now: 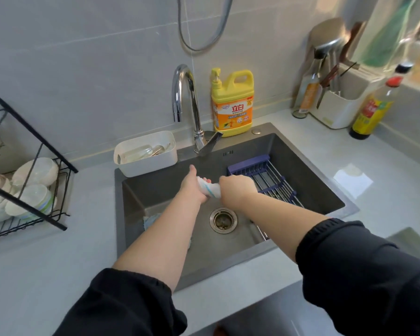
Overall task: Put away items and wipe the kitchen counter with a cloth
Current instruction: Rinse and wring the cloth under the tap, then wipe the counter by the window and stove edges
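Over the grey sink (301, 170) both my hands hold a white cloth (210, 189) with blue stripes, twisted into a roll. My left hand (192, 186) grips its left end and my right hand (237, 189) grips its right end. The cloth hangs above the sink floor, a little behind the drain (223, 219). A second, light blue cloth (152, 219) lies in the sink, partly hidden under my left forearm. The pale counter (374, 166) runs around the sink.
A chrome tap (187, 105) stands behind the sink, with a yellow detergent bottle (232, 103) and a white tub (144, 154) beside it. A blue drain rack (267, 180) spans the sink's right side. A black dish rack (27, 185) with bowls stands left; bottles and a utensil holder (340, 105) right.
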`<state>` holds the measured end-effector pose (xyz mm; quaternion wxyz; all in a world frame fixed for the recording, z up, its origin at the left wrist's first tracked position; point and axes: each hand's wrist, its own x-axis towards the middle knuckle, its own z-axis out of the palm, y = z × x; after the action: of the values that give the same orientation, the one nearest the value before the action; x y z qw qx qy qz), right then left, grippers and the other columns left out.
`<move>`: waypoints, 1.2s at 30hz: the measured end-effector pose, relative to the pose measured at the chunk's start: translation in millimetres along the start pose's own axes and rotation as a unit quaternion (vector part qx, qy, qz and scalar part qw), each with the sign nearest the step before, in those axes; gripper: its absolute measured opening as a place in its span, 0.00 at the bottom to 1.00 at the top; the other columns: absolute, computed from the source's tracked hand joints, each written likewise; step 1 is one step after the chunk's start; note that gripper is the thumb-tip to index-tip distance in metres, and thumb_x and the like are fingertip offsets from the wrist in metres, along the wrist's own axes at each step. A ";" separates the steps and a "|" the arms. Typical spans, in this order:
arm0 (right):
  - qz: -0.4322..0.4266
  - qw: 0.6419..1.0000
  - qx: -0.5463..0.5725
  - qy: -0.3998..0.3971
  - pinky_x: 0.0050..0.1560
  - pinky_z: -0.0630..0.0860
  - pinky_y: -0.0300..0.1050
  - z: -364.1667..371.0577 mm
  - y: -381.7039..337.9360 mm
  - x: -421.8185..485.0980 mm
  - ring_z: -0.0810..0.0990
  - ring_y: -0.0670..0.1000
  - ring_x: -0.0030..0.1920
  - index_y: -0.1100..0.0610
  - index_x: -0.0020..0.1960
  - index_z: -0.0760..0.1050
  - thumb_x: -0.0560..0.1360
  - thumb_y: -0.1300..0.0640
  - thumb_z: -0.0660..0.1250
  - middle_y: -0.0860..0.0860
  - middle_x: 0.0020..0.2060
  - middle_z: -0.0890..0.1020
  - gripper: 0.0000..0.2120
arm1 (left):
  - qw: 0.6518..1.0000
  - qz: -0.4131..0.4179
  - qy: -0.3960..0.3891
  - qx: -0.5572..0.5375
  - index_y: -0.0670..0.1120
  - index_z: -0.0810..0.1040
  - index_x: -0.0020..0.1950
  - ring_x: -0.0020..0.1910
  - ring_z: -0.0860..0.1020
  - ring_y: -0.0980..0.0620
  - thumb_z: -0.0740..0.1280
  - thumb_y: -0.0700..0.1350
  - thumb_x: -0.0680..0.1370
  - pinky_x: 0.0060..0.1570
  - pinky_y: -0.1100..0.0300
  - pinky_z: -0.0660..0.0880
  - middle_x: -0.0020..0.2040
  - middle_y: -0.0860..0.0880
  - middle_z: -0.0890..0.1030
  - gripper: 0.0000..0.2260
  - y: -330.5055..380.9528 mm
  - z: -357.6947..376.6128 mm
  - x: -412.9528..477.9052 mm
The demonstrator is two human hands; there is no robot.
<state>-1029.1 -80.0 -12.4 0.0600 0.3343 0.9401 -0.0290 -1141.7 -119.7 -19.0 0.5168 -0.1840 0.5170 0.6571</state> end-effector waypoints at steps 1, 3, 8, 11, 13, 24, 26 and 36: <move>0.035 0.997 0.074 -0.006 0.44 0.71 0.47 -2.3 11.8 0.8 0.79 0.59 0.54 0.59 0.60 0.68 0.74 0.55 0.65 0.56 0.55 0.79 0.16 | 0.999 -0.004 -0.037 0.039 0.44 0.71 0.45 0.43 0.78 0.48 0.65 0.60 0.76 0.50 0.56 0.77 0.42 0.45 0.76 0.19 -1.9 5.4 -5.1; 0.075 0.972 0.221 -0.029 0.44 0.71 0.47 -9.1 43.1 -3.8 0.78 0.59 0.54 0.60 0.60 0.64 0.72 0.53 0.70 0.56 0.55 0.78 0.22 | 0.985 -0.001 -0.099 0.138 0.46 0.75 0.53 0.52 0.79 0.45 0.68 0.60 0.74 0.53 0.49 0.75 0.52 0.44 0.79 0.19 -15.8 19.5 -13.5; 0.074 0.940 0.332 0.018 0.39 0.71 0.38 -25.4 122.6 -48.6 0.77 0.49 0.45 0.55 0.51 0.73 0.69 0.51 0.74 0.49 0.47 0.77 0.16 | 0.970 0.051 -0.139 0.191 0.40 0.74 0.63 0.47 0.80 0.47 0.69 0.43 0.76 0.41 0.54 0.76 0.52 0.43 0.80 0.16 -65.0 65.7 -29.4; 0.117 0.909 0.395 0.055 0.36 0.71 0.40 -37.6 176.0 -84.8 0.77 0.51 0.38 0.55 0.42 0.79 0.73 0.48 0.68 0.51 0.38 0.77 0.10 | 0.959 0.076 -0.184 0.202 0.40 0.76 0.58 0.48 0.81 0.47 0.68 0.43 0.77 0.39 0.57 0.78 0.49 0.42 0.82 0.12 -98.8 102.5 -48.5; 0.178 0.857 0.478 0.073 0.33 0.71 0.38 -45.5 213.2 -108.9 0.77 0.49 0.35 0.57 0.42 0.80 0.76 0.50 0.65 0.51 0.35 0.80 0.11 | 0.939 0.089 -0.243 0.226 0.39 0.74 0.63 0.52 0.81 0.46 0.65 0.41 0.78 0.43 0.57 0.79 0.55 0.40 0.80 0.14 -123.7 127.3 -63.3; 0.195 0.762 0.616 -0.028 0.44 0.76 0.43 -46.0 382.0 -262.5 0.77 0.50 0.41 0.57 0.48 0.77 0.77 0.48 0.65 0.53 0.40 0.79 0.12 | 0.860 0.207 -0.288 0.367 0.39 0.69 0.62 0.49 0.80 0.48 0.64 0.33 0.77 0.42 0.62 0.80 0.54 0.41 0.77 0.14 -278.9 231.1 -131.9; 0.209 0.798 0.565 -0.009 0.46 0.75 0.44 -40.4 397.6 -279.9 0.78 0.50 0.43 0.55 0.48 0.76 0.76 0.46 0.66 0.52 0.42 0.80 0.12 | 0.858 0.223 -0.287 0.363 0.39 0.73 0.59 0.49 0.81 0.49 0.66 0.37 0.77 0.45 0.61 0.80 0.52 0.42 0.80 0.11 -306.4 243.1 -141.8; 0.236 0.783 0.556 0.148 0.29 0.65 0.36 -36.0 463.9 -349.0 0.70 0.46 0.29 0.58 0.33 0.74 0.77 0.65 0.62 0.48 0.26 0.73 0.14 | 0.456 0.532 -0.228 0.676 0.44 0.82 0.48 0.44 0.77 0.45 0.62 0.43 0.80 0.41 0.57 0.70 0.43 0.45 0.82 0.09 -353.0 291.9 -162.4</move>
<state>-470.8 64.6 62.8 -0.2712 0.5214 0.6499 -0.4819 -684.8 30.5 50.5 0.1287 0.6901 0.6600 0.2674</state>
